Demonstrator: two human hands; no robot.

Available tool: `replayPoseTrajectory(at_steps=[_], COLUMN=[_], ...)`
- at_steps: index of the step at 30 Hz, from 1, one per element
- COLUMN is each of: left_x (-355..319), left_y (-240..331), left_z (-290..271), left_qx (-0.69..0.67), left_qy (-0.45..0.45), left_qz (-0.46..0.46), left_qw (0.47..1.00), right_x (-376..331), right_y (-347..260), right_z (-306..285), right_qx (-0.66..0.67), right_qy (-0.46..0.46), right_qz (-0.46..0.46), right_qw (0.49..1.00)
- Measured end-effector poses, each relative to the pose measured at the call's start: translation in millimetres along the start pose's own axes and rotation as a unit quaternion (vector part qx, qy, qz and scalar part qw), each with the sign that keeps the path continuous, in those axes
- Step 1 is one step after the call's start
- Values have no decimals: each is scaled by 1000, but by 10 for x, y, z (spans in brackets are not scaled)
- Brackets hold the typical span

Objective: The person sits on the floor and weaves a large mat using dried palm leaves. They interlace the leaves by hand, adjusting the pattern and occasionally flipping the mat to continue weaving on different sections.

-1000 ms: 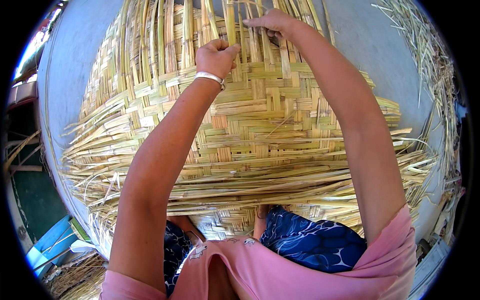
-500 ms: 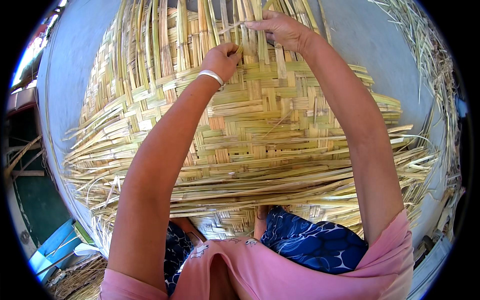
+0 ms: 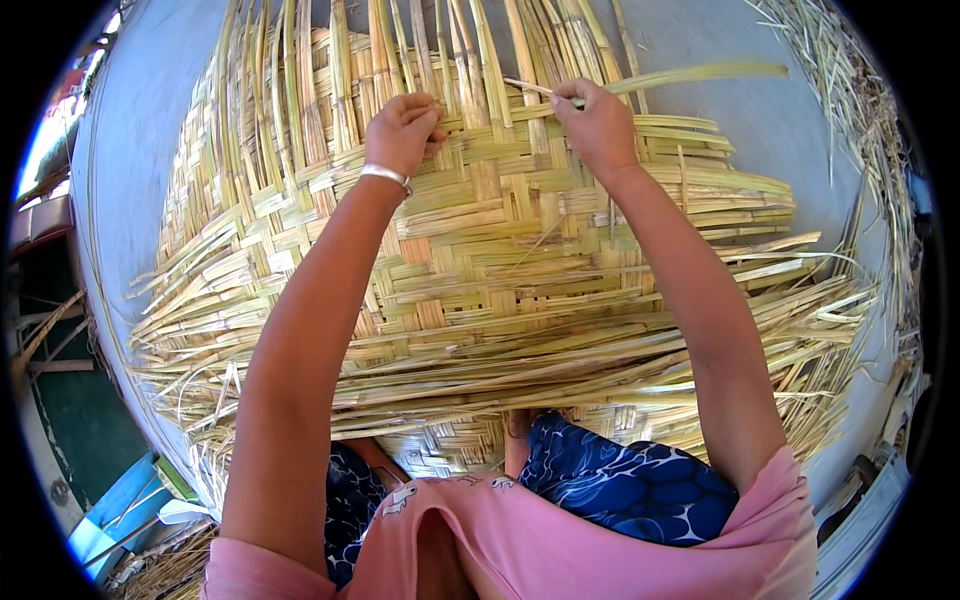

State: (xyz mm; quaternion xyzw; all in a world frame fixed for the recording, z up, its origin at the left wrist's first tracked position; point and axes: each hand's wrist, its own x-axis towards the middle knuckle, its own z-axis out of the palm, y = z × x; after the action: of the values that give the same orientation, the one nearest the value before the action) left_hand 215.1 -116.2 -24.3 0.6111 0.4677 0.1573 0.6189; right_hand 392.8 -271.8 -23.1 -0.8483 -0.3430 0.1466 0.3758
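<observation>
Head view: a half-woven straw mat (image 3: 500, 270) covers the grey floor (image 3: 150, 120) before the person, its unwoven upright strips fanning away at the far edge. Taking that far woven edge as landmark, the right hand (image 3: 598, 125) rests on it to the right of middle, fingers pinched shut on a loose green strip (image 3: 690, 75). The strip's long axis runs crosswise, trailing off to the right of the hand and slightly away. The left hand (image 3: 402, 130) sits on the same edge to the left, curled closed over upright strips, well apart from the strip. A bundle of loose straw (image 3: 850, 110) lies beyond the mat's right side. No packages, labels or signs show.
</observation>
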Motion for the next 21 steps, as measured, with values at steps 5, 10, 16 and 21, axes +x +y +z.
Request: replayPoseTrajectory(at_steps=[5, 10, 16, 21], left_x=[-134, -35, -152, -39], left_y=[-97, 135, 284, 408], left_z=[-32, -35, 597, 1013], left_qx=[195, 414, 384, 430], left_qy=[-11, -66, -85, -126], left_qz=[125, 216, 342, 264], left_qw=[973, 882, 854, 854], right_x=[-115, -93, -12, -45], right_y=[-26, 57, 332, 548], right_z=[-28, -43, -325, -673], right_qx=[-16, 11, 427, 581], right_qy=[13, -19, -15, -47], right_qz=[-11, 42, 144, 179], right_qw=[1000, 999, 893, 792])
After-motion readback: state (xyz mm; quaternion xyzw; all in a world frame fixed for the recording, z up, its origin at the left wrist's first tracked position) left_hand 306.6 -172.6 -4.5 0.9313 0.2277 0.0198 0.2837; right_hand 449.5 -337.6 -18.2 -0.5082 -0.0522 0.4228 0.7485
